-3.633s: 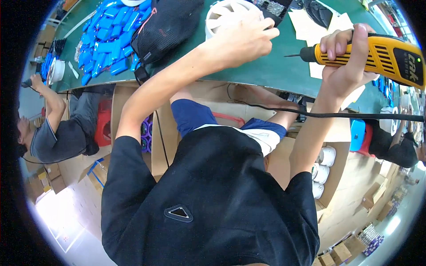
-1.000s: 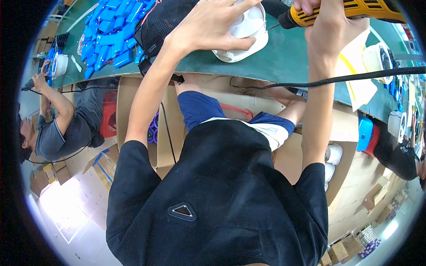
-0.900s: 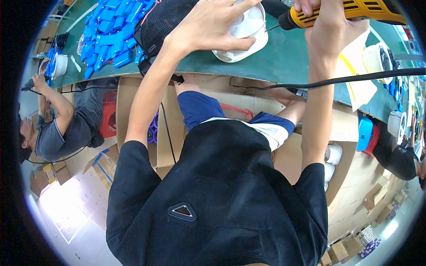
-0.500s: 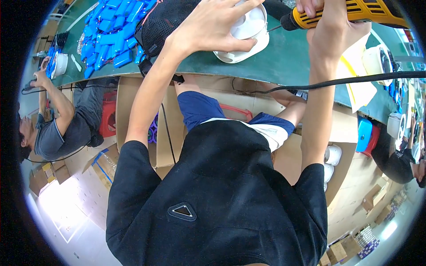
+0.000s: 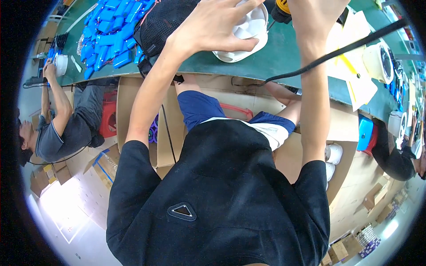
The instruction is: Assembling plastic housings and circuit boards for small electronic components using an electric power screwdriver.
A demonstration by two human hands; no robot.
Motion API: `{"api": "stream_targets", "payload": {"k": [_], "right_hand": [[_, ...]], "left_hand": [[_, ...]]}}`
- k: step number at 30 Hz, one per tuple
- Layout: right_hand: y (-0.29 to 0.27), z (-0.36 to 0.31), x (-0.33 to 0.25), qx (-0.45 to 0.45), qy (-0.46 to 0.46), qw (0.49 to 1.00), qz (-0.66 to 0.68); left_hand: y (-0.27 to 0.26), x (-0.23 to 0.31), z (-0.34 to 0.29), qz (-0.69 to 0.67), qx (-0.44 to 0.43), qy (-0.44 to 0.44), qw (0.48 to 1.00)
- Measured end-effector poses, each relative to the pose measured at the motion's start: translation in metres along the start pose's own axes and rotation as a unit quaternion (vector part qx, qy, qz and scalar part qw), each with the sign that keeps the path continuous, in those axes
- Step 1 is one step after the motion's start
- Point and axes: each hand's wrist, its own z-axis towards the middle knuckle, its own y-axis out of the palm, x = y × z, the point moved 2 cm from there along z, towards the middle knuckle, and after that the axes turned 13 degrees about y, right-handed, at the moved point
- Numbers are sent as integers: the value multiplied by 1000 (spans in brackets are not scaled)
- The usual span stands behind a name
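Pressing down with fingers spread wide, the left hand (image 5: 213,24) lies flat on a white round fan-like part (image 5: 244,37) resting on the green bench (image 5: 275,62) near its front edge. Right hand (image 5: 317,11) is mostly cut off at the top of the view; cannot tell how its fingers sit, though a yellow-and-black power driver (image 5: 280,9) shows just beside it, its tip at the white part. Black cable (image 5: 337,51) trails rightward across the bench. Black mesh bag (image 5: 162,22) and blue pieces (image 5: 111,33) lie to the left.
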Motion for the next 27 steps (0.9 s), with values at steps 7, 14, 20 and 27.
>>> {"api": "stream_targets", "payload": {"k": [7, 14, 20, 27], "right_hand": [[-7, -6, -14, -20, 127, 989, 76], [-17, -7, -12, -34, 118, 984, 125], [-19, -7, -18, 5, 91, 986, 143], [-19, 8, 11, -93, 118, 723, 674]], "left_hand": [[0, -1, 0, 11, -16, -6, 1000], [26, -13, -18, 88, 33, 5, 996], [26, -11, -18, 51, 43, -3, 998], [21, -11, -17, 29, 33, -13, 999]]}}
